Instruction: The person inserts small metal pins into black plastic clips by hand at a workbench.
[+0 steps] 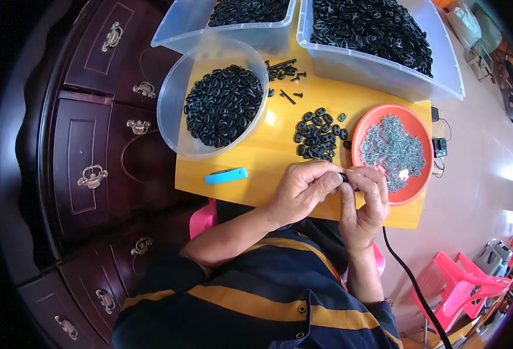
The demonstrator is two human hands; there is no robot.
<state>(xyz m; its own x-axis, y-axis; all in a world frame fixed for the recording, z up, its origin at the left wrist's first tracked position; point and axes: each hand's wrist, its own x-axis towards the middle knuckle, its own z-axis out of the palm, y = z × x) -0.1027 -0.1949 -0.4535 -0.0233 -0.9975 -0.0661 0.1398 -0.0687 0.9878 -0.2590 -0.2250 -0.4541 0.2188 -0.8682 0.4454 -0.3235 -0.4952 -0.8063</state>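
Note:
My left hand (306, 189) and my right hand (365, 200) meet above the table's near edge. Between their fingertips is a small black oval plastic piece (343, 178), mostly covered by the thumbs and fingers. Both hands are closed on it. Just beyond them lies a loose pile of black oval pieces with holes (317, 136). To the right, beside my right hand, an orange-red plate (358, 131) holds a heap of small silvery metal screws or pins (393, 145).
A round clear tub (166, 116) of black rings stands on the left. Two translucent bins (378, 81) (227, 38) of black parts are behind. A blue folding-knife-like tool (226, 176) lies front left, black bolts (285, 96) farther back. Dark drawers (82, 151) adjoin on the left; pink chairs (460, 285) at right.

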